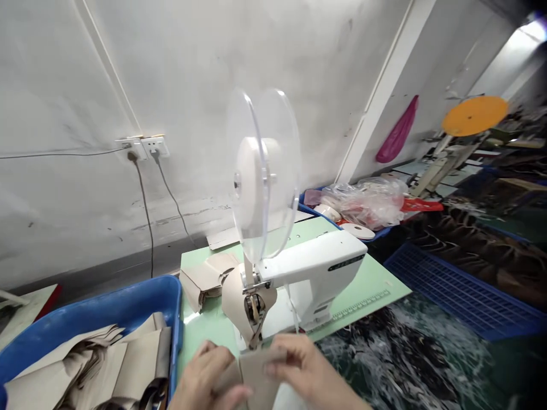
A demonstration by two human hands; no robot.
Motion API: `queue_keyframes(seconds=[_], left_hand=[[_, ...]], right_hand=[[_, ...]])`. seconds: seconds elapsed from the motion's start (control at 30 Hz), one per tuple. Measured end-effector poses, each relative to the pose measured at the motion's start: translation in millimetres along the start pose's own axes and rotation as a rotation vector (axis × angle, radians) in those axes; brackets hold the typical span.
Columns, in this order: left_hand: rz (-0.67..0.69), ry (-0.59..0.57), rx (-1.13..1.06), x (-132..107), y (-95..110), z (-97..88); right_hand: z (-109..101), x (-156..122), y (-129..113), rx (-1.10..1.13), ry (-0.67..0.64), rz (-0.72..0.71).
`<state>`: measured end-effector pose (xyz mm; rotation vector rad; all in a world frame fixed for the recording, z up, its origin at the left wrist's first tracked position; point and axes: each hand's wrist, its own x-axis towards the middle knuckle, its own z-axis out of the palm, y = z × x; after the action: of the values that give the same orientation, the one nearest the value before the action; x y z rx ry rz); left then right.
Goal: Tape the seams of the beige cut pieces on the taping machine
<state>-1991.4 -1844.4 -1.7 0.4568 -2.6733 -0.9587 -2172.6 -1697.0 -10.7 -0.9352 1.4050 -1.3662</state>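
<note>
Holding the beige piece (261,376): it's at the near side, just in front of the machine head (255,310), with both your hands on it. A line runs down it; can't tell if that's one folded panel or two side by side.
Left hand (210,377): thumb laid over the left part, other fingers curled, so you seem to be grasping it there. Some fingertips are hidden, tbh.
Right hand (299,363): thumb and fingers pinching the far right corner.
Beige feel: my guess is light and thin, bendy but with a bit of body. Probably not fragile, though a hard fold might leave a crease, and a smooth face could slide on you.
Where to grab: I'd go for the side edges, one hand per side, soft pinch, middle left flat. Fingertips well off that metal head.
White machine (318,265): sits on the green table (197,336), far side of your hands, clear reel (287,171) above it.
Blue bin (123,291): left of the table, with a beige stack (113,364) in it.
Loose pieces (209,274): on the table, left of the machine, beyond your left hand.
</note>
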Motion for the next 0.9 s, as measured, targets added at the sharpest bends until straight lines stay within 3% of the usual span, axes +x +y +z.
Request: queue_keyframes(seconds=[0.13, 0.27, 0.63, 0.9], left_hand=[[-0.207, 0.068, -0.141, 41, 12, -8.0], [-0.33, 0.014, -0.334, 67, 15, -9.6], [-0.488, 0.05, -0.494, 87, -1, 0.8], [-0.518, 0.146, -0.497, 131, -31, -4.7]], right_hand=[[-18, 7, -8, 0.233, 0.121, 0.04], [-16, 18, 4, 0.362, 0.196, 0.075], [-21, 38, 14, 0.611, 0.354, 0.153], [-36, 95, 41, 0.67, 0.348, 0.088]])
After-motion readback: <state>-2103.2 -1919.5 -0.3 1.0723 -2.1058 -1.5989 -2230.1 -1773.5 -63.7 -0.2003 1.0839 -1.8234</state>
